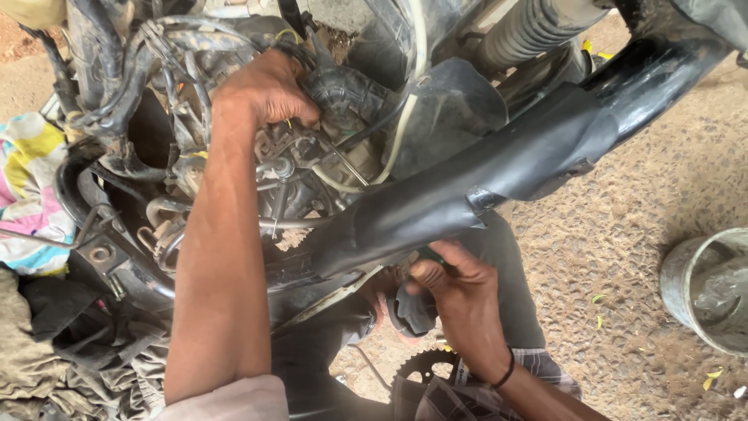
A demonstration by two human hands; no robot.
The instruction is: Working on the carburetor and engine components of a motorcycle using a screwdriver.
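Okay, head view only: left hand (pixel 269 90) is deep in the motorcycle's engine bay, fingers curled tight around a black ribbed rubber hose (pixel 343 93) beside the tangled cables (pixel 148 47). Right hand (pixel 460 292) sits under the black frame tube (pixel 499 171), fingers closed on a dark rubber part (pixel 411 312). Judging by this, work is midway: engine exposed and greasy, hose not seated. Sprocket (pixel 425 366) below, metal bucket (pixel 713 284) on gravel ground.

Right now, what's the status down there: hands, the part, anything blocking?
Left hand gripping black rubber hose atop engine. Right hand closed on dark rounded part below frame tube. Cables crowd the engine; frame tube crosses between hands.
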